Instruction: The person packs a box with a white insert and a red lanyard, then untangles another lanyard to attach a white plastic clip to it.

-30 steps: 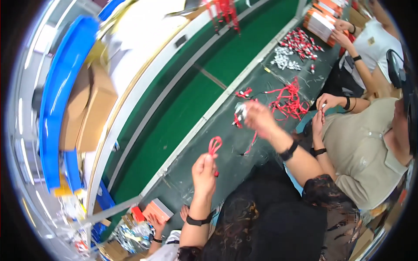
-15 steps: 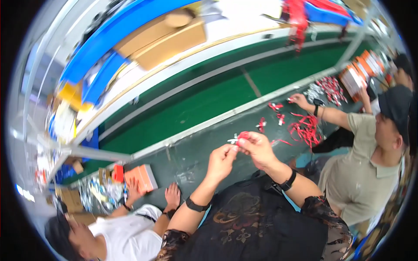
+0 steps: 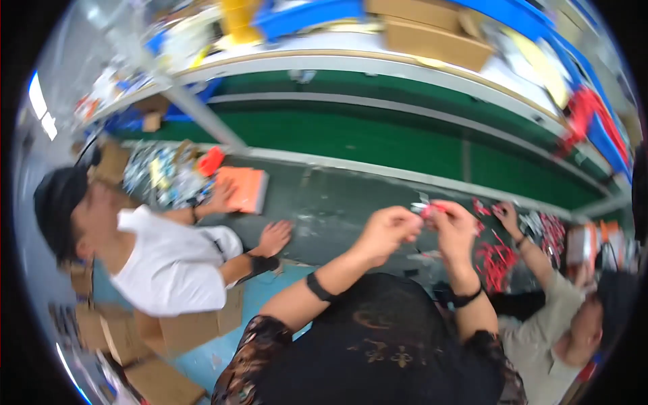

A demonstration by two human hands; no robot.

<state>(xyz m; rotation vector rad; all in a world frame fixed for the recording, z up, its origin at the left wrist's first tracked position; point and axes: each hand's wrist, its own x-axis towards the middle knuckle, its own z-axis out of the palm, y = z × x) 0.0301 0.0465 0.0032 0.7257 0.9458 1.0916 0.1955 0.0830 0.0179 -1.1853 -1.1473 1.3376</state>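
Observation:
In front of my chest, my two hands are close together above the dark work surface [image 3: 337,202]. My right hand [image 3: 453,233] is closed around a small bundled red strap [image 3: 440,206] with a pale, shiny end piece [image 3: 420,204] sticking out to its left. My left hand [image 3: 385,233] has its fingers pinched beside that pale end; motion blur hides what, if anything, is between them. A loose pile of red straps [image 3: 496,263] lies to the right of my right hand.
At left, a person in white [image 3: 175,260] rests a hand on an orange box [image 3: 251,191] beside a heap of bagged small parts [image 3: 165,177]. At right, another person's hand [image 3: 506,217] reaches among red pieces. A shelf [image 3: 324,62] with blue bins runs beyond a green strip [image 3: 351,138].
My view has swung left, so the co-worker at left shows more fully. My hands stay together at the red strap, with the left fingers slightly shifted.

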